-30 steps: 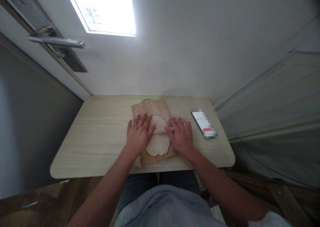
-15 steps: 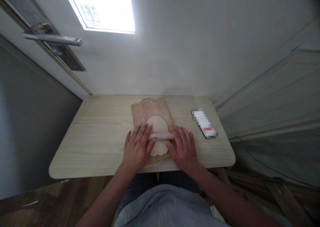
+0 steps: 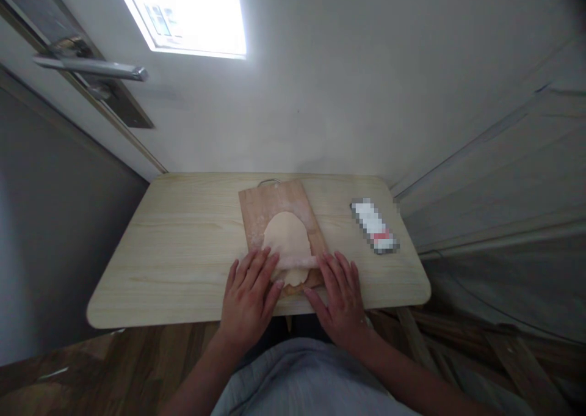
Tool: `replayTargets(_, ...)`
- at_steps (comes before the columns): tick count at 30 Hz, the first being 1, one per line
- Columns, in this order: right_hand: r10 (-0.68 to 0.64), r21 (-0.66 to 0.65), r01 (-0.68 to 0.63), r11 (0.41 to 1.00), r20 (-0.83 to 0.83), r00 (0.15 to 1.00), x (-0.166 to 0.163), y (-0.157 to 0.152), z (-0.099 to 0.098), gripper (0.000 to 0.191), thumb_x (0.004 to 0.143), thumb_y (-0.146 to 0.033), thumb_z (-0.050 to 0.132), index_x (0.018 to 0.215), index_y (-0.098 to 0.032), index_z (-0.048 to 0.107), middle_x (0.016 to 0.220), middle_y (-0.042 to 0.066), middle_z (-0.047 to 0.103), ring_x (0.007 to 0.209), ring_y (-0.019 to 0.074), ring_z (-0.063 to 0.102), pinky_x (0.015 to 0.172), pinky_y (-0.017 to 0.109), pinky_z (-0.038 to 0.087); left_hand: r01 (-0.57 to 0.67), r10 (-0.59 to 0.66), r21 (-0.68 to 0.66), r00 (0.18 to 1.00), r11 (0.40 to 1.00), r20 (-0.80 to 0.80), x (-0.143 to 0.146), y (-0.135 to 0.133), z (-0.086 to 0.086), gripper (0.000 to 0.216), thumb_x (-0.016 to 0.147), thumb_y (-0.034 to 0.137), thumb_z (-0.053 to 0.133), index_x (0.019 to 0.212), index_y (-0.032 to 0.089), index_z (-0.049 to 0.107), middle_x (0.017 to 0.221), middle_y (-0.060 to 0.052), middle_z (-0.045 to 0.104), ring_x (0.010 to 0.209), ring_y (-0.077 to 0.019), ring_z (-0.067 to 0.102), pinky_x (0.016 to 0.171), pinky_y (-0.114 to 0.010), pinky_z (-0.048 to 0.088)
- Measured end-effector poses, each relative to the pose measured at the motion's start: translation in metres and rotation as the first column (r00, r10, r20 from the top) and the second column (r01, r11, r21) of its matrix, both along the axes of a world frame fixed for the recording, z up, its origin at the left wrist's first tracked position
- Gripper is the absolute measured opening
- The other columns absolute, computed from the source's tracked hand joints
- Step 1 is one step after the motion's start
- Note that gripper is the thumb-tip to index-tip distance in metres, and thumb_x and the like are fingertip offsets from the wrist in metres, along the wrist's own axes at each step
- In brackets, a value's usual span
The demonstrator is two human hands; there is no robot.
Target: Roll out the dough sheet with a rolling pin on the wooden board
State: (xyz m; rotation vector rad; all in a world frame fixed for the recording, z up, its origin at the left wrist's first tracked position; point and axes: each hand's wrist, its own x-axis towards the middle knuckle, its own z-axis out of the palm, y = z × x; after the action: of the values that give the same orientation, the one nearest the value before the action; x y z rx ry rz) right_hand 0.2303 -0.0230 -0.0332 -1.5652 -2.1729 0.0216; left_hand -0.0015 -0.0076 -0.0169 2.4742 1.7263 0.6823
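— Wooden board [image 3: 270,199] as landmark. Locate dough [image 3: 287,231]; state hands.
— Flat on board's middle and near part, crossed by rolling pin [image 3: 298,262]. Left hand [image 3: 247,306] and right hand [image 3: 341,300] over pin's ends, fingers extended, uncurled.
— Handling?
— Presumably soft, light, easily torn; lift far rim, supported beneath.

So your dough [image 3: 287,236] is a flat, pale sheet, nicely rounded toward the worktop's [image 3: 174,245] back edge but kinda ragged and notched along the end facing the front edge. Your rolling pin [image 3: 297,261] is a slim, pale stick lying right across the sheet's nearer part, roughly parallel to the worktop's front edge, ends covered. It's all on your wooden board [image 3: 274,199], which has pale powder on it and sits a bit skewed, its wire-handle [image 3: 269,181] end by the back edge.
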Motion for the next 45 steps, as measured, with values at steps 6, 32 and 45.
replayTargets(6,0.012,0.005,-0.012,1.000,0.014,1.000,0.002,-0.006,-0.001,0.063,0.101,-0.041,0.049,0.157,-0.018,0.031,0.155,0.013,0.047,0.150,0.0315,0.031,0.122,0.058,0.020,-0.001,0.001,0.020,1.000,1.000,0.004,-0.001,-0.006,-0.003,0.053,0.098,0.031,0.054,0.150,0.026,0.046,0.153,-0.006,0.052,0.145,-0.0266,0.041,0.120,-0.048,0.028)
replayTargets(32,-0.151,-0.104,0.144,0.984,-0.057,0.987,-0.012,0.073,0.027,0.031,0.100,-0.046,0.053,0.118,-0.023,0.065,0.131,0.009,0.067,0.129,0.0286,0.053,0.118,0.058,0.016,-0.044,0.049,-0.068,0.996,0.997,0.077,0.007,0.018,0.019,0.029,0.101,0.036,0.050,0.122,0.025,0.067,0.142,-0.008,0.062,0.135,-0.0267,0.053,0.121,-0.058,0.023)
replayTargets(45,-0.162,-0.106,0.165,0.980,0.044,0.986,-0.005,0.099,0.018,0.046,0.103,-0.049,0.042,0.134,-0.019,0.058,0.141,0.015,0.061,0.133,0.0316,0.050,0.113,0.058,0.028,-0.207,0.207,-0.125,0.978,0.970,-0.015,0.008,0.090,0.026,0.044,0.100,0.042,0.044,0.136,0.020,0.056,0.147,-0.015,0.056,0.134,-0.0334,0.051,0.112,-0.060,0.036)
